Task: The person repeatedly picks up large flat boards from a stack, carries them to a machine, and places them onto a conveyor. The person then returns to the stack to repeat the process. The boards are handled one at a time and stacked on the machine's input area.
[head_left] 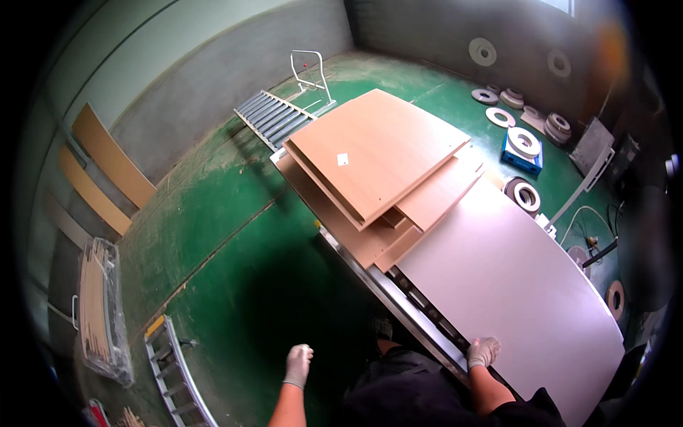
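My left hand (299, 364), in a pale glove, hangs over the green floor with its fingers curled in and nothing visible in them. My right hand (484, 351), gloved too, rests on top of a large pale panel (530, 263) close to its near left edge. Its fingers lie against the surface, seen partly from the back. Beyond it, a stack of wood-coloured boards (384, 149) sits at the far end of the same work table, the upper ones overhanging unevenly. A small white label (343, 159) is on the top board.
A metal rail with dark fittings (427, 309) runs along the table's left side. A roller conveyor (274, 117) stands behind the boards. Rolls of edge banding (524, 142) lie at right. A ladder (178, 377), a wrapped bundle of strips (103, 306) and leaning boards (110, 156) are at left.
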The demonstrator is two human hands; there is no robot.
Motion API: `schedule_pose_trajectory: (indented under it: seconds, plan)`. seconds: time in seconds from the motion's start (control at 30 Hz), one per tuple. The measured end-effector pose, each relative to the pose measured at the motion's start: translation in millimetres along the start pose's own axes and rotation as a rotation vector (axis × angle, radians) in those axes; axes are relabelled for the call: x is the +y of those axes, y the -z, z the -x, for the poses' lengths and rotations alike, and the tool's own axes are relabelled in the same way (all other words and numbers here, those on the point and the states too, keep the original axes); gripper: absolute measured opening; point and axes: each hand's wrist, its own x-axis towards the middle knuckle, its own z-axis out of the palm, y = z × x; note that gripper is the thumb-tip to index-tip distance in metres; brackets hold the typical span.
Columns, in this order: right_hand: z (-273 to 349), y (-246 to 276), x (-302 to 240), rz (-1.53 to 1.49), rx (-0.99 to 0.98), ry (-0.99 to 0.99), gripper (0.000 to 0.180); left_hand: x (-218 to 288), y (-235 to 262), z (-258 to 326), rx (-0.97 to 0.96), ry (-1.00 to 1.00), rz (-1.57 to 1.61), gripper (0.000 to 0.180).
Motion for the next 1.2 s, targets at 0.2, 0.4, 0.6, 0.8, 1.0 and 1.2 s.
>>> schedule_pose_trajectory:
  seconds: [0.2, 0.4, 0.6, 0.8, 1.0, 1.2]
  plan:
    - [-17, -10, -151, -0.405, -0.174, 0.308, 0.031, -3, -6, -67, -0.371, -0.213, -0.895, 0.039]
    - [48, 7, -414, -0.837, -0.787, 0.677, 0.061, 40, 13, -159, -0.254, 0.293, -0.744, 0.035]
    - [92, 2, -557, -1.358, -0.829, 0.014, 0.061, 170, -46, -317, -0.203, 0.185, -0.257, 0.017]
    - [82, -2, -559, -1.303, -0.910, -0.024, 0.033, 344, -170, -404, -0.385, -0.369, -0.005, 0.028]
    - [68, 13, -517, -1.359, -0.872, 0.105, 0.030, 465, -225, -458, -0.159, -0.986, -0.527, 0.033]
    - [82, 41, -413, -1.463, -0.808, 0.147, 0.053, 517, -234, -526, 0.099, -0.783, -1.037, 0.065]
